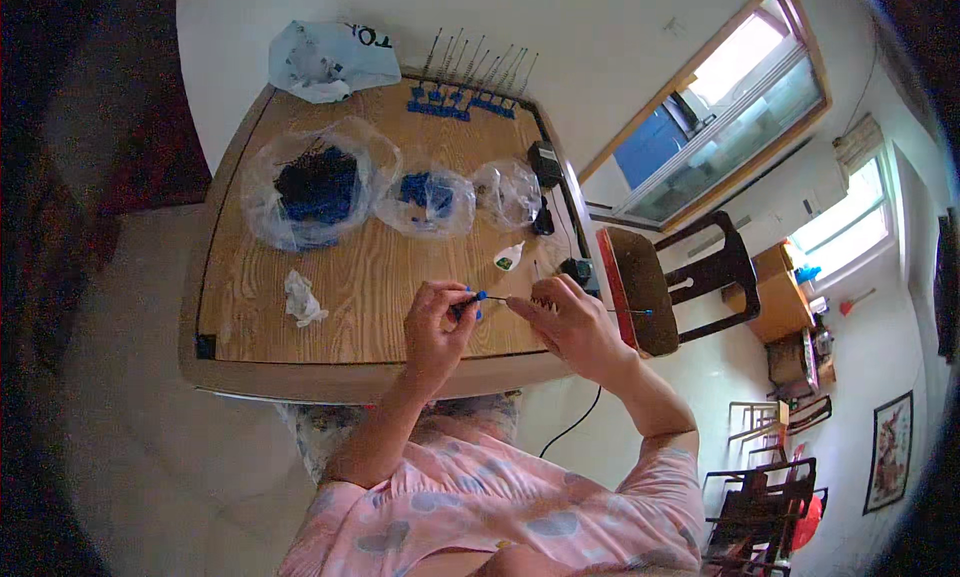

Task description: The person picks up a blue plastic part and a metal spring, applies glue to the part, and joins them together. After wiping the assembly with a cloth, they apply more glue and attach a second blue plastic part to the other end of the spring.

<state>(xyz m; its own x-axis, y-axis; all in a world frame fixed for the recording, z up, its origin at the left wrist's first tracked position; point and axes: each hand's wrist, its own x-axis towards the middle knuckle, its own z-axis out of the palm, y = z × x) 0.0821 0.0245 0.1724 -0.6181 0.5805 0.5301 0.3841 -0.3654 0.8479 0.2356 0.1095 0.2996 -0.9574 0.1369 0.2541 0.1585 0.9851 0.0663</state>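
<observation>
Near the table's front edge, my left hand is closed around a small blue and black piece. To its right, my right hand pinches a thin dark rod with a coiled section. One end of the rod meets the piece in my left hand; the other sticks out past the right hand to a small blue tip. Whether the rod sits inside the piece or only touches it, I cannot tell. At the back edge, several similar coiled rods stand upright in blue bases.
Clear plastic bags lie across the table: one with black and blue parts, one with blue parts, a smaller one. A white bag is at back left, crumpled tissue at left. Right stands a chair.
</observation>
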